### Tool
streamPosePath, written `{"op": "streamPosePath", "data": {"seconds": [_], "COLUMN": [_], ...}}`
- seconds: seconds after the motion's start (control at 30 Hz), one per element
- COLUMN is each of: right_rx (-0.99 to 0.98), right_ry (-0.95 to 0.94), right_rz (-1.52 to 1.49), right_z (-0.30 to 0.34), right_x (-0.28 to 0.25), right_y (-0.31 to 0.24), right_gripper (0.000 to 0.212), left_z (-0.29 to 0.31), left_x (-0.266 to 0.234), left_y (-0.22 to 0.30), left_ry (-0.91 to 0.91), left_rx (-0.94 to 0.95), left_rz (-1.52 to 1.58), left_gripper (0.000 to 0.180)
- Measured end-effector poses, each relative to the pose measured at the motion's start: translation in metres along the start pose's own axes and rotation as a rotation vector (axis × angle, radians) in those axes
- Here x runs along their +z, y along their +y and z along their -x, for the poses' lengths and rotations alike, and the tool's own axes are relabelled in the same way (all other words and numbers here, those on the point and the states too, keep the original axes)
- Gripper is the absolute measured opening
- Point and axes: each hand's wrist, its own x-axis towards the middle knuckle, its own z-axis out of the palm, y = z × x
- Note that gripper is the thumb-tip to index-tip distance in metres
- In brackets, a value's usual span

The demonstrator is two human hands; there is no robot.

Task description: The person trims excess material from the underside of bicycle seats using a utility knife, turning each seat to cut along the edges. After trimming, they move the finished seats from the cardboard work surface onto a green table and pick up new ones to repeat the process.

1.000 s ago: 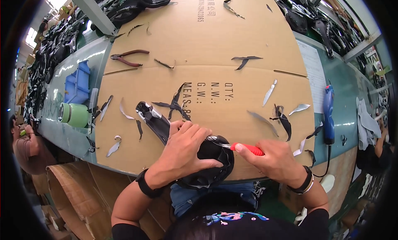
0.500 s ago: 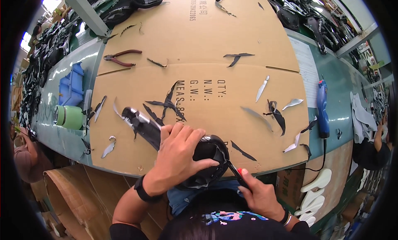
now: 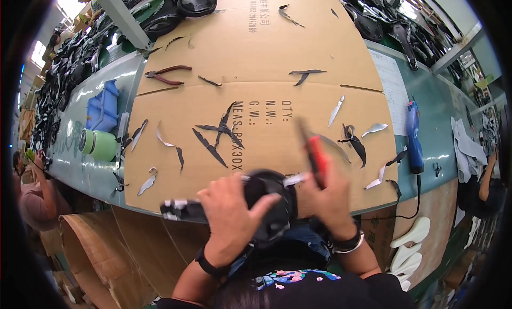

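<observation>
At the lower centre of the frame, by the near edge of the cardboard sheet (image 3: 256, 58), a black saddle (image 3: 268, 183) shows a broad, rounded end and a narrow nose pointing left, patched with whitish silver. The left hand (image 3: 229, 210) grips it, thumb across the broad end. The blurred right hand (image 3: 332, 199) closes around a red-and-black tool (image 3: 318, 159); a silvery strip (image 3: 293, 179) bridges saddle and fingers.

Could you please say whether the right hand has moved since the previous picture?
Yes: the right hand has moved up the view, from below the near edge of the cardboard sheet to over it.
</observation>
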Motion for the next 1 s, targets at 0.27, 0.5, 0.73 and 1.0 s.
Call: {"op": "streamPosePath", "data": {"seconds": [0.27,0.5,0.73,1.0], "right_rx": [0.265,-0.095,-0.151,0.042], "right_ry": [-0.232,-0.360,-0.710,-0.481], "right_rz": [-0.414,-0.132,0.320,0.159], "right_z": [0.001,0.016,0.004,0.075], "right_x": [-0.024,-0.061,-0.073,-0.065], "right_y": [-0.014,0.023,0.012,0.000], "right_gripper": [0.039,0.054,0.059,0.057], "left_z": [-0.025,-0.028,-0.028,-0.028], "left_x": [-0.025,0.022,0.021,0.015], "left_y": [0.036,0.010,0.013,0.004], "left_ry": [-0.122,0.065,0.069,0.105], "left_rx": [0.270,0.318,0.320,0.059], "left_rz": [0.103,0.397,0.402,0.777], "left_gripper": [0.046,0.021,0.021,0.011]}}
